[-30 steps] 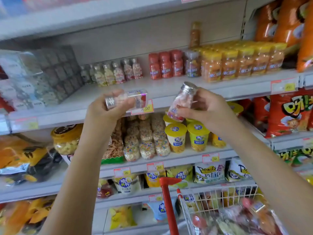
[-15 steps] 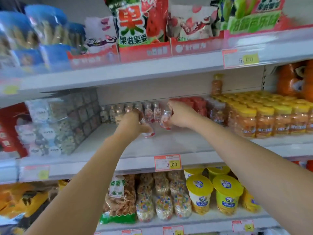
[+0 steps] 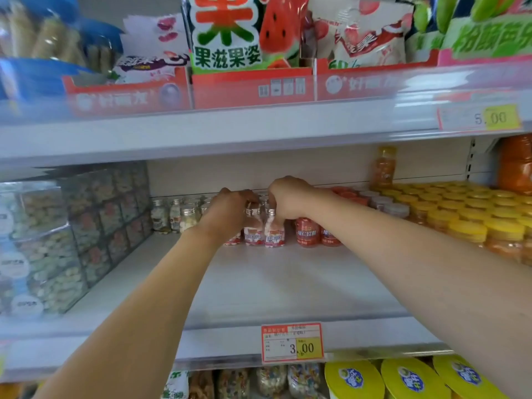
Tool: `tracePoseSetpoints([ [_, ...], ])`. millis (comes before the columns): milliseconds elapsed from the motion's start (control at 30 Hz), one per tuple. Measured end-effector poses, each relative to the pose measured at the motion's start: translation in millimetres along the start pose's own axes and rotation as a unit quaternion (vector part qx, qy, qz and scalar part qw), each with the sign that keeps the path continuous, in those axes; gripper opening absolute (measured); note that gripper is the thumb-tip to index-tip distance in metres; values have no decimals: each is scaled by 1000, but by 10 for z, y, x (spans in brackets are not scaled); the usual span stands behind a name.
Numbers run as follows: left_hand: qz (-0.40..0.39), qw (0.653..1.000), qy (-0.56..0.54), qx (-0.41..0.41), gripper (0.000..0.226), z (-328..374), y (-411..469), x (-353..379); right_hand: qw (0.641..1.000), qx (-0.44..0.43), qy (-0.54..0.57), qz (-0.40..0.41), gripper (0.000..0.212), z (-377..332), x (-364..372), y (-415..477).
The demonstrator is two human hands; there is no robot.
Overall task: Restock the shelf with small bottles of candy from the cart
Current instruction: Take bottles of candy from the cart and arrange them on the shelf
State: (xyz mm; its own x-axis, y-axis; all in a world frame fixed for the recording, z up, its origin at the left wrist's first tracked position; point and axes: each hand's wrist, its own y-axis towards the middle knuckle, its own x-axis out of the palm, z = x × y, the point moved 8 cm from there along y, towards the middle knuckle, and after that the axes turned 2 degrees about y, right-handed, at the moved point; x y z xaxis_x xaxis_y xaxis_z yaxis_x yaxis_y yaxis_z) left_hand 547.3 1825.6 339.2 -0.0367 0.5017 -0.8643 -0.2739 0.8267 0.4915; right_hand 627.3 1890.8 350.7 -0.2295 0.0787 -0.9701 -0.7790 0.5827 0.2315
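From the head view, both your arms reached deep toward the back of the middle shelf, a white board that lay mostly bare in front. Your left hand came down over a pink-and-white candy bottle with a silver cap, fingers curled around the cap; the palm hid the grip itself, so I could not tell how firmly you held it. Your right hand sat at about 3 o'clock from the left one, fingertips closed down on the cap of a second candy bottle, which stood upright on the shelf, touching the first. A third pink bottle showed only as a sliver behind your left wrist.

At 9 o'clock from your hands stood a row of clear silver-capped bottles, their contents too blurred to read. At 3 o'clock stood red bottles, partly covered by your right forearm, then grey-lidded jars and a block of yellow-lidded orange jars cut off by the right edge. A taller orange bottle stood at the back wall. Stacked clear boxes of sweets filled the far left, smeared by motion.

A 3.00 price tag hung on the shelf's front lip at 6 o'clock. On the shelf above, a watermelon snack bag stood in red display trays, tops cropped. Below, yellow-lidded cups were only partly visible. The cart was out of sight.
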Motion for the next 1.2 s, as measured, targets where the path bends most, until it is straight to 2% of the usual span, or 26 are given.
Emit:
tracePoseSetpoints([
  [100,19,995,100,14,54,-23,73,35,1000,21,18,6,36,71,29,109],
  [200,31,989,141,20,53,-17,81,31,999,34,35,22,41,107,33,175],
  [400,37,988,150,3,59,-60,51,39,998,38,45,5,59,79,32,193],
  [533,49,988,149,6,57,-62,29,28,998,40,49,9,54,85,21,196],
  [667,49,988,145,5,57,-78,18,32,996,53,74,-11,62,114,54,185],
  [833,31,988,149,9,54,-47,-15,18,994,61,87,2,68,129,70,128],
  [867,34,991,132,13,56,-25,-54,-21,994,57,91,12,68,128,49,97],
  [933,74,994,81,27,54,92,-180,-188,992,39,99,62,54,129,-79,9],
  [1000,129,991,12,36,43,283,-393,-387,986,11,117,119,32,104,-265,-157],
  [1100,178,981,-63,34,18,598,-821,-526,977,-28,135,164,10,28,-488,-602],
  [1200,191,976,-103,26,38,845,-1311,-455,969,-48,153,185,13,20,-572,-1249],
])
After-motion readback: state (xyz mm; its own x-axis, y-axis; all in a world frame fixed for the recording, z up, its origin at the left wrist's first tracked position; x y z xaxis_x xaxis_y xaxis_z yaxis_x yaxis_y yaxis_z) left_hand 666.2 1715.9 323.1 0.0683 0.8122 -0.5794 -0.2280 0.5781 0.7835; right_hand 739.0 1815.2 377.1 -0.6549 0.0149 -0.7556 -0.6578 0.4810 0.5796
